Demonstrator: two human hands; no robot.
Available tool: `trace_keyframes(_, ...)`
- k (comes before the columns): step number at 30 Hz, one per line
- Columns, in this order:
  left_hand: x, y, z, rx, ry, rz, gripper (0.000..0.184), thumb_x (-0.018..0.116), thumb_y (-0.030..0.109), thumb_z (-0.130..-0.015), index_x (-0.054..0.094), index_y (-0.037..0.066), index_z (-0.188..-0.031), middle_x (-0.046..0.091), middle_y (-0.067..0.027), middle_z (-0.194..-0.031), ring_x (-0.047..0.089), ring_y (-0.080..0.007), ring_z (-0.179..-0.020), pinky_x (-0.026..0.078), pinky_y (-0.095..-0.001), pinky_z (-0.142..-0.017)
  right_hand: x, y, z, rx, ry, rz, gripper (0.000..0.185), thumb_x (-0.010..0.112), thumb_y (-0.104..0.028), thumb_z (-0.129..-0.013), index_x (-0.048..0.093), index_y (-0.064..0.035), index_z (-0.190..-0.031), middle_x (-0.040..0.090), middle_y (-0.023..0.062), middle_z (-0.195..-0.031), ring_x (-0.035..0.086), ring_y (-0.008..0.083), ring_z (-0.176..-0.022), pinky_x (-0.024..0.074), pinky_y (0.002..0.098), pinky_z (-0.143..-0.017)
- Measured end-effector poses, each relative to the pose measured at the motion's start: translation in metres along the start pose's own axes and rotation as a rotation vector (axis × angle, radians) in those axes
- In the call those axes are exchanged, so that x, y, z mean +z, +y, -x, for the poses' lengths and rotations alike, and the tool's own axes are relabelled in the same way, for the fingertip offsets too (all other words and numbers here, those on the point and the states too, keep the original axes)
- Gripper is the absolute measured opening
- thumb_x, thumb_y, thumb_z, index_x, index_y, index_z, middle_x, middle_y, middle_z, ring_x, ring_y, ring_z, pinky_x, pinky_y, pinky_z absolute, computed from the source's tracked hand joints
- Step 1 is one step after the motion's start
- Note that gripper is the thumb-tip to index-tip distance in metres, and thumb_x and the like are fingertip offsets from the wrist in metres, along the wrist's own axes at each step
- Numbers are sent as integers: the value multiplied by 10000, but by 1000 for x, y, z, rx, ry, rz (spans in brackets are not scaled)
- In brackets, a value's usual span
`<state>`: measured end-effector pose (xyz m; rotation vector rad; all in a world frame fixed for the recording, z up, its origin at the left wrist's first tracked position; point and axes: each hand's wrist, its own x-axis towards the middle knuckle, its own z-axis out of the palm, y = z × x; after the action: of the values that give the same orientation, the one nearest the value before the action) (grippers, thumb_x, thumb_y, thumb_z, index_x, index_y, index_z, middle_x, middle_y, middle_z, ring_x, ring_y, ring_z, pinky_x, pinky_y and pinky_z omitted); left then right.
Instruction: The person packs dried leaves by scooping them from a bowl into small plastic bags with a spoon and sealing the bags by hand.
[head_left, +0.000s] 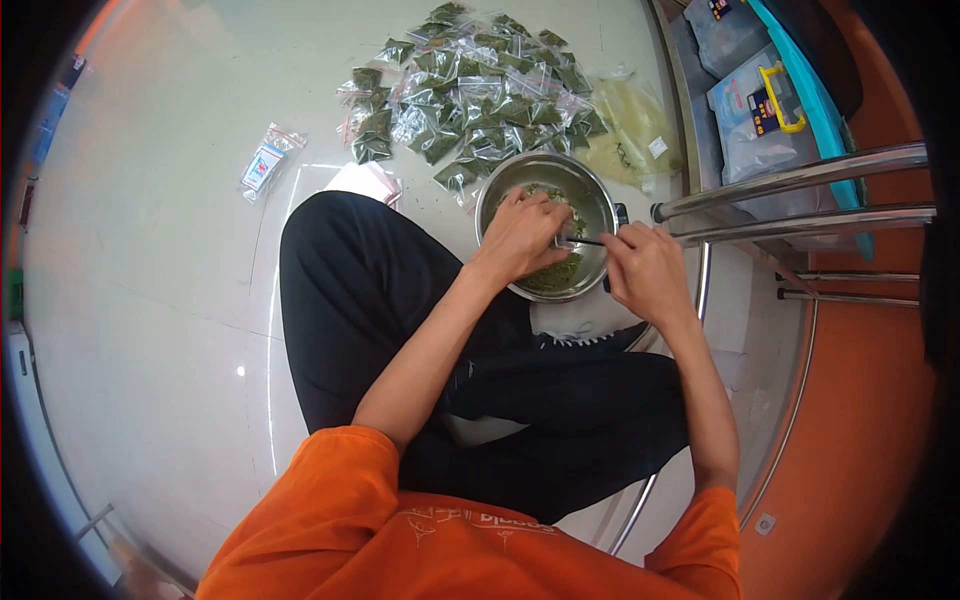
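A round metal bowl (487, 200) with chopped green material (553, 277) inside stands on the floor in front of my crossed legs. My left hand (530, 232) is over the bowl with its fingers curled down; what they hold, if anything, is hidden. At the bowl's right edge, my right hand (643, 262) grips the handle of a dark, thin utensil (585, 241). The utensil reaches left over the bowl to my left hand, and its far end is hard to make out.
Many small clear bags (490, 95) of green material lie piled beyond the bowl. A yellowish plastic bag (630, 130) is at their right. Left are a small packet (265, 167) and stacked empty bags (365, 182). Metal rails (800, 180) and plastic boxes (755, 110) stand at the right.
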<state>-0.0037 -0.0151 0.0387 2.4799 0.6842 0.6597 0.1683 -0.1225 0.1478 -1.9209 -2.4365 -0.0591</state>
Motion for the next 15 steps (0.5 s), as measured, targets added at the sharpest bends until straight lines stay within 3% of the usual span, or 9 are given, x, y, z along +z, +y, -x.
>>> trace_keyframes(3,4,-3,-2,-5,52,153,399,822,307,-754,658,100,-1052,674,-52,-947,624,-270,-990,433,-427,-890,4,-6,-1,-66,38,113,285,689,-89,-755,713,-50,-1036,629,53,-898,618,223,-919,463,391,-778)
trace_keyframes(6,-1,-3,-3,11,175,278,365,827,294,-753,666,89,-1008,664,-40,-898,620,-259,-930,430,-399,-843,-5,-11,0,-37,188,192,292,674,-71,-762,710,-47,-1050,614,57,-906,606,228,-922,457,404,-822)
trace_keyframes(9,-4,-4,-4,18,169,282,363,840,270,-738,666,83,-997,663,-57,-893,620,-272,-907,438,-396,-840,2,-26,3,-93,199,232,305,659,-45,-767,709,-46,-1068,614,62,-916,599,238,-907,446,434,-866)
trace_keyframes(13,-5,0,-4,22,271,309,388,861,264,-714,667,69,-988,659,-77,-886,618,-296,-875,451,-410,-813,-26,-18,5,40,314,203,336,665,-15,-756,717,-79,-1081,637,49,-991,607,238,-962,413,476,-919)
trace_keyframes(15,-8,0,-5,-83,291,369,403,869,254,-710,661,52,-990,655,-100,-876,617,-314,-866,466,-416,-789,-28,-13,13,73,320,190,382,681,6,-740,722,-106,-1103,643,46,-1009,609,243,-980,405,472,-928)
